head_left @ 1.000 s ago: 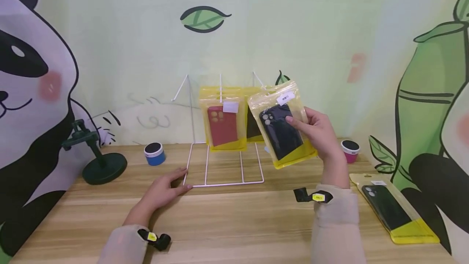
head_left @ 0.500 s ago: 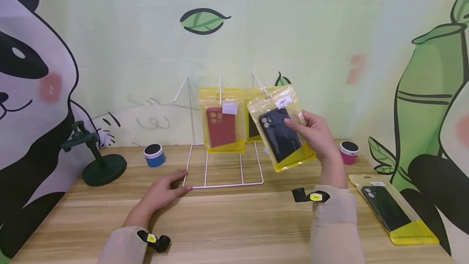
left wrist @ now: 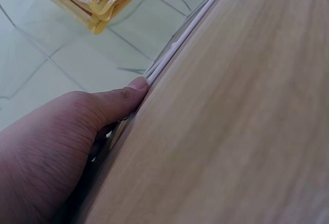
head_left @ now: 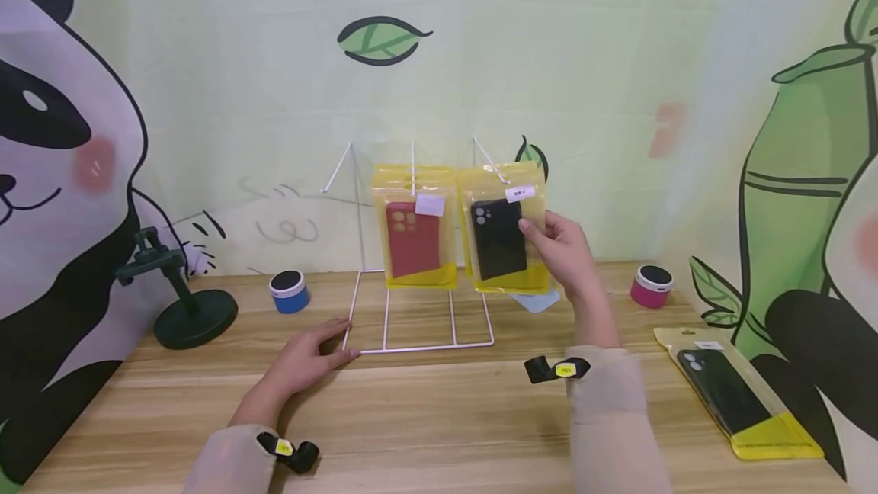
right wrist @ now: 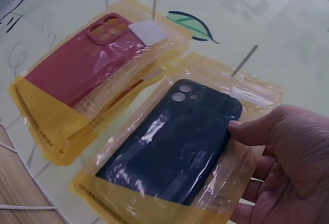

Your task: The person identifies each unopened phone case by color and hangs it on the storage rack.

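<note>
My right hand (head_left: 571,254) pinches the right edge of a black phone case in a clear-and-yellow bag (head_left: 499,238), thumb in front. The rack's right hook (head_left: 490,161) shows in front of the bag's top in the head view. Up close in the right wrist view, the black phone case (right wrist: 175,136) lies flat inside the plastic. Beside it, a bagged red phone case (head_left: 414,238) hangs on the middle hook (head_left: 413,168). My left hand (head_left: 309,353) rests at the front left corner of the white wire rack (head_left: 425,347), its thumb (left wrist: 128,98) pressing the wire.
The rack's left hook (head_left: 338,168) is bare. Another bagged black case (head_left: 727,387) lies at the table's right. A blue speaker (head_left: 289,292) and a dark green stand (head_left: 185,303) are left, a pink speaker (head_left: 652,287) right. A pale blue card (head_left: 536,301) lies behind the rack.
My right hand has moved left with the bagged black phone case, which has gone from tilted to nearly upright at the right hook. My left hand has stayed put.
</note>
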`<state>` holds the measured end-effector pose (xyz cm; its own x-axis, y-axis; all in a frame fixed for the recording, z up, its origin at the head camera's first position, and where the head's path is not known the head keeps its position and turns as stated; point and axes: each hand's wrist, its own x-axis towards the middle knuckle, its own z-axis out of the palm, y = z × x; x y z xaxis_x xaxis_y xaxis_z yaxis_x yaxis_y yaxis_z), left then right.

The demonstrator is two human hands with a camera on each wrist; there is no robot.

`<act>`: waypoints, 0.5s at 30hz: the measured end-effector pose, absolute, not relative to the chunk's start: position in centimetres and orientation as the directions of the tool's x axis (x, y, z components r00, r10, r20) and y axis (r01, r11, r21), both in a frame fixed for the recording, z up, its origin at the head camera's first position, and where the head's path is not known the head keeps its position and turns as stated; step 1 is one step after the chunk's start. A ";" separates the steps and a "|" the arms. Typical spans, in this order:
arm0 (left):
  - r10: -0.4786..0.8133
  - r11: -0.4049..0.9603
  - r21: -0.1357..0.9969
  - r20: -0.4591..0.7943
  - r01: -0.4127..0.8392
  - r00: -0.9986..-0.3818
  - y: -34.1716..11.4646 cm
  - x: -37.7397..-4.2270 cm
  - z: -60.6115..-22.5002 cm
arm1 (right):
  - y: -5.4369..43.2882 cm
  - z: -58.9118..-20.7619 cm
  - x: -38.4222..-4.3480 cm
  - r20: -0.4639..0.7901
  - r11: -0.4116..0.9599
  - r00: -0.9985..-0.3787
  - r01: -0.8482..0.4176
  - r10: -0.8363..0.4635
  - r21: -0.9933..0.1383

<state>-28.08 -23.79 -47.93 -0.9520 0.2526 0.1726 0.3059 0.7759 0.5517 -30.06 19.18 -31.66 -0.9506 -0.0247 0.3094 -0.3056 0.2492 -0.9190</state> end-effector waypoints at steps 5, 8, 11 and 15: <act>0.251 0.770 0.556 0.186 0.312 -0.950 -23.8 -28.2 -47.9 | 18.5 -32.0 -30.5 0.327 0.258 -0.945 -0.317 -0.006 -0.913; 0.257 0.768 0.554 0.192 0.321 -0.947 -23.8 -28.2 -48.0 | 18.4 -32.0 -30.5 0.315 0.262 -0.949 -0.304 0.001 -0.916; 0.253 0.772 0.555 0.182 0.312 -0.950 -23.8 -28.1 -48.0 | 18.4 -32.0 -30.5 0.294 0.253 -0.956 -0.284 0.001 -0.925; 0.249 0.775 0.554 0.173 0.303 -0.953 -23.8 -28.0 -48.0 | 18.3 -32.0 -30.4 0.277 0.239 -0.961 -0.271 -0.006 -0.932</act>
<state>-28.04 -23.85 -48.02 -0.9529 0.2490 0.1731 0.3032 0.7751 0.5544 -30.35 18.34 -31.98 -0.9607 -0.0061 0.2774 -0.2708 0.2390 -0.9325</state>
